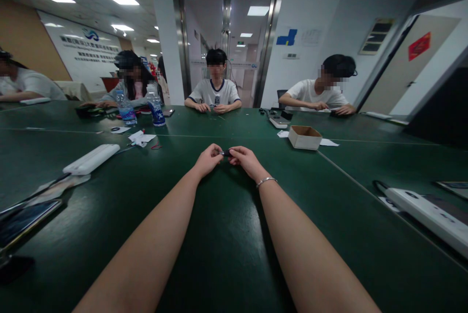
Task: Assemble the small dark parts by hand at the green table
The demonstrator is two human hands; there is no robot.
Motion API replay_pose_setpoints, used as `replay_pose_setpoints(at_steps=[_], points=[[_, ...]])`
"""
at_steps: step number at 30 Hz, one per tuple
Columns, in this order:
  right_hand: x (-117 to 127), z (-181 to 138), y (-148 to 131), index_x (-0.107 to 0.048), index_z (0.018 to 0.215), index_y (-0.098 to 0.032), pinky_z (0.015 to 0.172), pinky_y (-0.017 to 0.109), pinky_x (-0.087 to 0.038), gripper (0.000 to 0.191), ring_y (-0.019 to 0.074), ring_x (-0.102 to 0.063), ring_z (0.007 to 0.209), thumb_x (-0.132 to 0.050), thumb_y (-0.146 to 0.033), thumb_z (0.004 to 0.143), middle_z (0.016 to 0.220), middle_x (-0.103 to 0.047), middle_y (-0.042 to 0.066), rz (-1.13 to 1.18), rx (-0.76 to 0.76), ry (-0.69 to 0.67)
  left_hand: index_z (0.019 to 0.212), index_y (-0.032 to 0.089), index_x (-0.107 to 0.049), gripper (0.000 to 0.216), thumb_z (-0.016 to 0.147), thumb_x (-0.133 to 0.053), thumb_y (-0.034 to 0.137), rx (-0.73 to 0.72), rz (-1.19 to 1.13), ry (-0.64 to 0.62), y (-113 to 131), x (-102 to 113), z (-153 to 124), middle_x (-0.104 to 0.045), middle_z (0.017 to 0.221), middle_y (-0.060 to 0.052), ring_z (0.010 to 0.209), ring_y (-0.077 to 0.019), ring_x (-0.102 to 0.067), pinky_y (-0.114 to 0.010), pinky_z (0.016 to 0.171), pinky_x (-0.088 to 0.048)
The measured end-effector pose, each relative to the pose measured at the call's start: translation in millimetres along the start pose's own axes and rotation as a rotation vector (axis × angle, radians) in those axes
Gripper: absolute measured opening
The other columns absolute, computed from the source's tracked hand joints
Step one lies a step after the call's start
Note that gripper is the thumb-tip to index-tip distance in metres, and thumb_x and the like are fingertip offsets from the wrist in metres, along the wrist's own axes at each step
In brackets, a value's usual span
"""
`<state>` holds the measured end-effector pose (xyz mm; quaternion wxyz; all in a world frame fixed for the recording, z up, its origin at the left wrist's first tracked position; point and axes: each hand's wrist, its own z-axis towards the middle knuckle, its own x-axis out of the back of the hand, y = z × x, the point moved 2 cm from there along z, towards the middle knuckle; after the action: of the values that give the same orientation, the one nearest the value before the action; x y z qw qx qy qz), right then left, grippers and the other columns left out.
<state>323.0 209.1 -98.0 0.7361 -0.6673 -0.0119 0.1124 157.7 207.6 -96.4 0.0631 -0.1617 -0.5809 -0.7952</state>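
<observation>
Just above the green table point(223, 235), in the middle of the view, my two hands meet at a small black object with a silvery end point(226, 153). It is short and slim, too small to name with certainty. My left hand point(209, 160) pinches the silvery end between thumb and fingers. The black end is gripped by the fingertips of my right hand point(247, 160), whose wrist wears a silver bracelet point(266, 182). Fingers cover part of the object at both ends.
An open cardboard box point(304, 138) stands right of my hands. Power strips point(91, 159) lie on both sides, a phone point(27, 220) at left. Two bottles point(156, 108) and paper scraps point(142, 138) are farther off. Several people sit across, one person point(215, 91) directly opposite.
</observation>
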Motion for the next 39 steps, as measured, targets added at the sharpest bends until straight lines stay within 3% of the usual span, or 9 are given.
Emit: replay_pose_setpoints(at_steps=[5,10,16,28,39], points=[[0,-1,-1,-0.064,0.091,-0.013,0.050,0.016,-0.048,0.013,0.0086,-0.060,0.052,-0.070,-0.020,0.081,0.065,-0.067,0.002,-0.001,-0.008,0.008,0.081,0.019,-0.055,0.021,0.076,-0.054,0.039,0.025,0.017,-0.017,-1,1,2,-0.061,0.072,0.001,0.062,-0.0128,-0.054,-0.025,0.060,-0.042],[-2,-1,-3,-0.064,0.092,-0.012,0.050,0.016,-0.047,0.007,0.0080,-0.060,0.052,-0.064,-0.014,0.084,0.065,-0.067,0.003,-0.020,-0.012,-0.005,0.059,0.017,-0.056,0.050,0.084,-0.036,0.055,0.057,0.106,-0.060,-8,1,7,-0.061,0.065,-0.005,0.061,-0.0156,-0.053,-0.028,0.060,-0.041],[0,-1,-1,-0.064,0.092,-0.012,0.049,0.015,-0.047,0.010,0.0081,-0.060,0.050,-0.067,-0.016,0.083,0.064,-0.067,0.003,0.000,-0.005,0.011,0.072,0.017,-0.057,0.036,0.083,-0.039,0.046,0.094,0.005,-0.048,-9,-2,8,-0.063,0.069,-0.004,0.059,-0.0145,-0.053,-0.026,0.056,-0.039],[-1,0,-2,-0.064,0.090,-0.012,0.050,0.016,-0.047,0.010,0.0086,-0.060,0.051,-0.068,-0.017,0.083,0.065,-0.067,0.003,0.001,-0.010,0.010,0.066,0.017,-0.054,0.045,0.086,-0.034,0.051,0.090,0.047,-0.065,-11,-2,9,-0.063,0.067,-0.005,0.060,-0.0142,-0.053,-0.026,0.057,-0.040],[-2,-2,-3,-0.063,0.090,-0.012,0.050,0.016,-0.047,0.005,0.0084,-0.060,0.050,-0.064,-0.014,0.085,0.063,-0.066,0.003,0.003,-0.021,0.021,0.076,0.018,-0.055,0.040,0.086,-0.038,0.052,0.081,0.016,-0.067,-9,-2,7,-0.062,0.066,-0.003,0.059,-0.0142,-0.054,-0.027,0.058,-0.040]])
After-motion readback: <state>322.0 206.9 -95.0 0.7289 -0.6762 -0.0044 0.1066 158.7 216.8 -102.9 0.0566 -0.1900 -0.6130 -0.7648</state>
